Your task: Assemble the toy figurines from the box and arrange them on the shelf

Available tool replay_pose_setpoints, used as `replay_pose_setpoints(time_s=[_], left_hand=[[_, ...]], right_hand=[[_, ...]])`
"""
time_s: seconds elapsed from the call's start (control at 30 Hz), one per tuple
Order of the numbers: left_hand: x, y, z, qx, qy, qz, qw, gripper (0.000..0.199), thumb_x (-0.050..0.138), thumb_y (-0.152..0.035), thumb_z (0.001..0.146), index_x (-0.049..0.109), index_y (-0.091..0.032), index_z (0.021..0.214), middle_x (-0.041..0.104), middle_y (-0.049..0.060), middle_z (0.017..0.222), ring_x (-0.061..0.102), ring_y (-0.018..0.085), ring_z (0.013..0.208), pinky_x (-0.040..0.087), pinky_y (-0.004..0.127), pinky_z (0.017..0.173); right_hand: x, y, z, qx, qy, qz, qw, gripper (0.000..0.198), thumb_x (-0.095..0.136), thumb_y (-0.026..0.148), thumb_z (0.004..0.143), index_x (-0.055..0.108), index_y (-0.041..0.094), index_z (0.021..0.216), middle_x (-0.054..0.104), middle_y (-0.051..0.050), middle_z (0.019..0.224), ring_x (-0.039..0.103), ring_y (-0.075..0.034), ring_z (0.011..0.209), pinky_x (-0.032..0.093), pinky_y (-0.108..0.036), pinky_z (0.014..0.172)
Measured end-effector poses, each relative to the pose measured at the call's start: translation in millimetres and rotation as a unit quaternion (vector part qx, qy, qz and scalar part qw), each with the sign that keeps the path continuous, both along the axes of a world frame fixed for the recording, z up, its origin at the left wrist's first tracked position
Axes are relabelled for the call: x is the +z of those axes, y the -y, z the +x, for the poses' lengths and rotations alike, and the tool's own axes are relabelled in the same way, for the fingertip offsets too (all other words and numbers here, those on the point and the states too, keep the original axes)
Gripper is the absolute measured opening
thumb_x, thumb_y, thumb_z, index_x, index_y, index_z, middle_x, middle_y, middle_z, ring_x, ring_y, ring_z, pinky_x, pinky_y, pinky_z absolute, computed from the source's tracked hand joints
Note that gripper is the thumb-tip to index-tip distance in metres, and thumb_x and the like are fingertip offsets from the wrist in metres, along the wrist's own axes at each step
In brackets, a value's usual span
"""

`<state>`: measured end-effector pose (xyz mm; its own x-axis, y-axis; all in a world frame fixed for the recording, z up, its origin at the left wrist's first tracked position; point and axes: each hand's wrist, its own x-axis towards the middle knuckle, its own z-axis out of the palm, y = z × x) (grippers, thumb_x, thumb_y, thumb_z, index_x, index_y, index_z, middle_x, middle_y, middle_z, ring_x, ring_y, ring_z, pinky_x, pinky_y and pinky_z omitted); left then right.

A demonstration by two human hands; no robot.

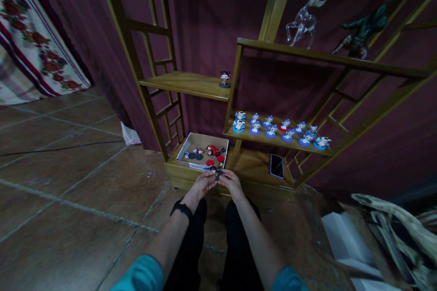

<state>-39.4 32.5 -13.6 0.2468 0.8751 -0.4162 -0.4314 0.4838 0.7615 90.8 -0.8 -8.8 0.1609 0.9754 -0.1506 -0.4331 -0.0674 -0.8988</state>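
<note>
Between my two hands, just in front of an open cardboard box, is a small dark figurine [217, 173]. My left hand [204, 183] pinches it from the left, and my right hand [232, 183] grips it from the right. The open box [184, 163] sits on the lowest shelf. Inside lie several figurines, among them a red-and-black one [213, 150], plus dark round bases [195, 156] and red round bases [210, 163]. One similar figurine [224, 79] stands upright on a dark base at the right end of the middle-left shelf [184, 82].
Two rows of blue and purple figurines [271, 131] stand on the right shelf. A phone [276, 166] lies below them. A clear horse statue [303, 22] and a green statue [363, 32] occupy the top shelf. White boxes [348, 241] are on the floor at right.
</note>
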Motion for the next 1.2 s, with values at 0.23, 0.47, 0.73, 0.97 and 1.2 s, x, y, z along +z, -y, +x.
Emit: replay_pose_setpoints(time_s=[0.23, 0.47, 0.73, 0.97, 1.2], left_hand=[[1.5, 0.7, -0.6, -0.005, 0.011, -0.008, 1.0, 0.02, 0.066, 0.001, 0.062, 0.06, -0.013, 0.074, 0.062, 0.001, 0.062, 0.061, 0.01, 0.056, 0.05, 0.022, 0.06], [-0.6, -0.2, -0.1, -0.003, 0.01, -0.003, 1.0, 0.019, 0.064, 0.004, 0.061, 0.06, -0.012, 0.07, 0.062, 0.002, 0.062, 0.06, 0.009, 0.058, 0.05, 0.022, 0.062], [-1.0, -2.1, 0.2, 0.003, 0.009, -0.001, 1.0, 0.019, 0.069, 0.001, 0.059, 0.061, -0.012, 0.071, 0.064, 0.003, 0.064, 0.061, 0.01, 0.058, 0.05, 0.021, 0.059], [-3.3, -3.7, -0.6, -0.011, 0.02, 0.012, 1.0, 0.025, 0.068, 0.001, 0.061, 0.063, -0.012, 0.082, 0.066, 0.006, 0.07, 0.064, 0.012, 0.062, 0.052, 0.021, 0.06], [-1.6, -2.1, -1.5, -0.022, 0.015, 0.032, 0.999, 0.03, 0.07, -0.001, 0.059, 0.063, -0.013, 0.086, 0.067, 0.006, 0.076, 0.064, 0.013, 0.066, 0.052, 0.021, 0.062]], right_hand=[[0.6, -0.4, -0.3, -0.001, 0.009, -0.011, 1.0, 0.046, 0.077, 0.029, 0.047, 0.062, 0.018, 0.089, 0.061, -0.002, 0.084, 0.061, -0.015, 0.071, 0.052, -0.03, 0.066], [-5.6, -3.3, 1.1, 0.011, 0.031, -0.006, 0.999, 0.044, 0.075, 0.028, 0.05, 0.062, 0.018, 0.091, 0.061, -0.001, 0.084, 0.06, -0.012, 0.067, 0.051, -0.026, 0.062], [-9.5, -2.3, 2.3, 0.004, 0.019, 0.005, 1.0, 0.041, 0.072, 0.028, 0.054, 0.062, 0.019, 0.092, 0.061, -0.002, 0.083, 0.06, -0.012, 0.062, 0.051, -0.028, 0.062], [-11.0, -3.3, 3.2, -0.007, -0.002, -0.001, 1.0, 0.037, 0.07, 0.027, 0.055, 0.062, 0.018, 0.09, 0.063, -0.001, 0.079, 0.059, -0.011, 0.059, 0.052, -0.031, 0.064], [-9.2, -4.0, 2.3, -0.014, -0.02, -0.029, 0.999, 0.037, 0.071, 0.024, 0.053, 0.064, 0.016, 0.089, 0.065, -0.002, 0.074, 0.061, -0.013, 0.061, 0.052, -0.032, 0.066]])
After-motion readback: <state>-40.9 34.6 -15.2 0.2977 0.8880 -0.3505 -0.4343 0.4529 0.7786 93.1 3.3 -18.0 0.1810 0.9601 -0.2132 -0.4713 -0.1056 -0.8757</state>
